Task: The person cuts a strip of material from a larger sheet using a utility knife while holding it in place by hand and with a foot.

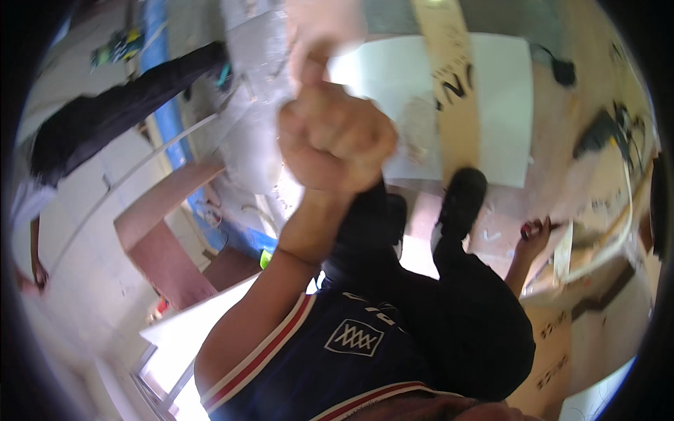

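Note:
My left hand is raised close to the camera, its fingers curled into a fist. Above the knuckles, a blurred skin-coloured shape looks like one finger stretched out toward the lens. I see nothing held in that hand. Lower on the right, my right hand is wrapped round a small red and black tool; its exact kind is too small to make out. The hand is beside the edge of a wooden frame.
A long printed board lies over a white sheet ahead of my shoes. Dark tools with cables lie at the right. Brown panels stand at the left, near another person's dark-trousered leg.

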Demonstrator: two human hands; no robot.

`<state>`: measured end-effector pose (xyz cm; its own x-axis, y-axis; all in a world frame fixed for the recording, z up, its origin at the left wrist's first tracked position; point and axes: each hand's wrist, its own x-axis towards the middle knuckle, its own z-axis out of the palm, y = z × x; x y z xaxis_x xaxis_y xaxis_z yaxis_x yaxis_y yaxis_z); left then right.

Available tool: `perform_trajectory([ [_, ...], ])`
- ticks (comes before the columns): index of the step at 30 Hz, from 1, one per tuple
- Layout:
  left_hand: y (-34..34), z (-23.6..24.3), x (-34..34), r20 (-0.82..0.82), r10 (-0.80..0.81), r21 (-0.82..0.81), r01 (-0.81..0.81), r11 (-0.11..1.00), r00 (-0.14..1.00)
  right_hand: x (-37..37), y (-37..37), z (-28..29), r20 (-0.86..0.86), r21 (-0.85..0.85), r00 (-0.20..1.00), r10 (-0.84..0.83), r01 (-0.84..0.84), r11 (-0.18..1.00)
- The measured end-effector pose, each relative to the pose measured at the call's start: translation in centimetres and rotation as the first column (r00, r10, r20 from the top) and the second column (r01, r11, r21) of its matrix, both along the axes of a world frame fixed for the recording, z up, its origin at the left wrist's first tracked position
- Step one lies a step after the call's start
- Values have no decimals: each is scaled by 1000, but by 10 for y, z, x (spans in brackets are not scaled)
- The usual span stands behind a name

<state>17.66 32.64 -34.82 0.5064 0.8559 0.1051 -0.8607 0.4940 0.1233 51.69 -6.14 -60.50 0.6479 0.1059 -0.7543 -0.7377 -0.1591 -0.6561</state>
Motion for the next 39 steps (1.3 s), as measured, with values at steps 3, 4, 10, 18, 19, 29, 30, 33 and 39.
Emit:
perform_trajectory([
  [3, 29, -20, -8, -683, 66, 88, -7, 996, 728, -24, 59, 39, 163, -231, 933, 321, -280, 932],
  [4, 50, -37, -12, -831, 27, 198, 250, 948, 556, -29, 70, 55, 131, -139, 915, 381, -364, 921],
  [10, 109, -177, 53, -435, 900, 155, 986, 63, 11, -61, 119, 78, 170, -363, 606, 777, -695, 621],
  [18, 67, -240, 108, -344, 916, -274, 955, 111, -205, -120, 174, 44, 215, -452, 84, 973, -875, 175],
  [19, 67, -242, 106, -354, 916, -245, 964, 107, -192, -121, 183, 47, 143, -465, 39, 989, -880, 102],
  [29, 53, -217, 115, -449, 736, -252, 862, 439, -506, -127, 198, 12, 248, -477, 125, 961, -847, 234],
  [30, 52, -233, 105, -343, 819, -173, 888, 426, -460, -121, 197, 3, 286, -483, 162, 945, -827, 288],
  [33, 56, -273, 70, -368, 834, 169, 853, 495, -411, -98, 197, -8, 372, -478, 192, 908, -799, 365],
  [39, 75, -311, 32, -742, 475, 237, 479, 845, -472, -79, 173, -27, 411, -680, 108, 905, -625, 384],
])
